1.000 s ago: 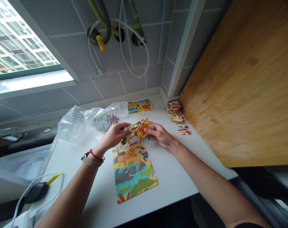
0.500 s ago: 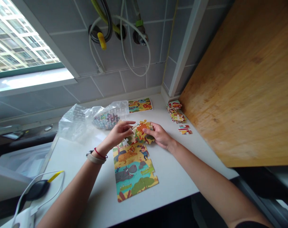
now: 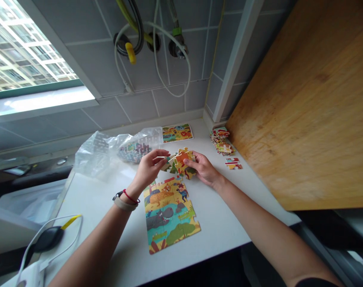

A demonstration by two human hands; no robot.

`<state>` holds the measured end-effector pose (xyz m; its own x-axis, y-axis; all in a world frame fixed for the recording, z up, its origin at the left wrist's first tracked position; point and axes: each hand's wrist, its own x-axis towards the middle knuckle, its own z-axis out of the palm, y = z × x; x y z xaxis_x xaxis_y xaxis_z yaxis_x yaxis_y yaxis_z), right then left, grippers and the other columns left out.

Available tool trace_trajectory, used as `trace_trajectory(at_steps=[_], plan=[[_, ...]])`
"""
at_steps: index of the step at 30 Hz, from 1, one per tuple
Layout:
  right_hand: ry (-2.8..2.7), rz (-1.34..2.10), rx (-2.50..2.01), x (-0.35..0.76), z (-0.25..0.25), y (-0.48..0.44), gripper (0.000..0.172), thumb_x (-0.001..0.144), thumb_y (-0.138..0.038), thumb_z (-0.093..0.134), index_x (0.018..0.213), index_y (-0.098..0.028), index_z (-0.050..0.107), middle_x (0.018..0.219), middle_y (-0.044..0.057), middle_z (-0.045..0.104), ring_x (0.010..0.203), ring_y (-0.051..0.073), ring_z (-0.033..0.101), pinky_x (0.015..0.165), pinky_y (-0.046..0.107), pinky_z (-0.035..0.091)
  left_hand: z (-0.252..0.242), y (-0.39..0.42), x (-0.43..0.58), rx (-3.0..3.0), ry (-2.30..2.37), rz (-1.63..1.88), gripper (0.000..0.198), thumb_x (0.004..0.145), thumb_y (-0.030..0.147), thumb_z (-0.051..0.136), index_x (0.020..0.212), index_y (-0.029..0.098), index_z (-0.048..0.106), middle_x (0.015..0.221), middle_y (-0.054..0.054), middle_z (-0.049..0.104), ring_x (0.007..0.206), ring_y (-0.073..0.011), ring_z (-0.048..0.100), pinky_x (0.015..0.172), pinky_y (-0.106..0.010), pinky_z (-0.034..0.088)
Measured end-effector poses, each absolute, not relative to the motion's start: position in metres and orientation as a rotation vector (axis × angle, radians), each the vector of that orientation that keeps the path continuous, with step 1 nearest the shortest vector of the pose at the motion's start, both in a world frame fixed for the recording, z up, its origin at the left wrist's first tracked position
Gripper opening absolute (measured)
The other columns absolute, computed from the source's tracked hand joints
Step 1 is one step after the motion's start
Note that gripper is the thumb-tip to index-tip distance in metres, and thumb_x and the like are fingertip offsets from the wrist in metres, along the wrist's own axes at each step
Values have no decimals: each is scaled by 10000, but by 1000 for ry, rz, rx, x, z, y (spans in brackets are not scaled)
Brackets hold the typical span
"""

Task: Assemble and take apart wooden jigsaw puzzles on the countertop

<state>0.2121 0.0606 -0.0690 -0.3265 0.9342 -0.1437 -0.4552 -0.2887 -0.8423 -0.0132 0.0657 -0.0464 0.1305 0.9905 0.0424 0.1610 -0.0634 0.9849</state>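
Fanned out in my right hand [image 3: 205, 169] is a bunch of jigsaw puzzle pieces [image 3: 183, 162], the thumb pressed on top of an orange and yellow one. My left hand [image 3: 153, 165] pinches a greenish puzzle piece [image 3: 167, 166] at the left side of that bunch; its fingertips are partly hidden. Below both hands a partly joined puzzle [image 3: 172, 219] lies flat on the white table [image 3: 223, 223], showing a hippo, a leopard and crocodiles. Its top and right edges have open tabs and notches.
At the back, a picture card [image 3: 178, 133] lies beside a clear plastic bag [image 3: 100, 155] of other pieces. A pile of puzzle pieces [image 3: 221, 141] and a separate red-striped piece [image 3: 233, 163] lie near the wooden board [image 3: 303, 111] on the right. A white cable [image 3: 79, 227] runs at lower left.
My left hand has shifted slightly up with its piece, away from the joined puzzle, whose top edge shows more now. The right hand has barely moved and keeps its bunch.
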Motion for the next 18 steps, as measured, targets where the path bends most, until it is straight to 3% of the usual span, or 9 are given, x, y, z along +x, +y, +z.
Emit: trace_trajectory(at_steps=[5,9,14,16,18], plan=[[-865,1783,-836,209,-68,57,470,675,-415,967,1021,-210,723,895,15,796,740,170,728,663,267,582,-54,54,9,1171,1153,1118,290,776,350,818,955,171,677,1012,-52,746,804,-140,709,691,-254,577],[-864,1845,-831,210,-66,55,485,688,-415,963,1052,-217,712,942,26,803,781,177,743,695,269,591,-53,51,15,1191,1159,1095,295,831,391,760,1014,192,643,1152,-76,738,833,-139,703,650,-226,542],[-855,1851,-824,210,-67,56,496,679,-408,974,1051,-210,712,932,26,804,779,166,747,708,256,602,-35,50,-2,1609,1248,930,403,994,420,568,1333,201,546,1311,-153,699,1084,-235,728,862,-356,594],[-843,1841,-828,211,-68,57,495,665,-404,982,1024,-206,704,901,18,800,730,160,739,655,250,599,-27,48,-12,1802,1366,810,464,1044,431,479,1445,198,469,1314,-159,691,1069,-243,736,915,-403,583],[-825,1828,-825,213,-68,59,488,662,-403,982,1000,-201,695,880,15,797,686,155,729,601,243,589,-19,44,-19,1980,1457,546,469,1077,479,414,1443,197,489,1235,-144,719,1032,-263,742,931,-441,571]])
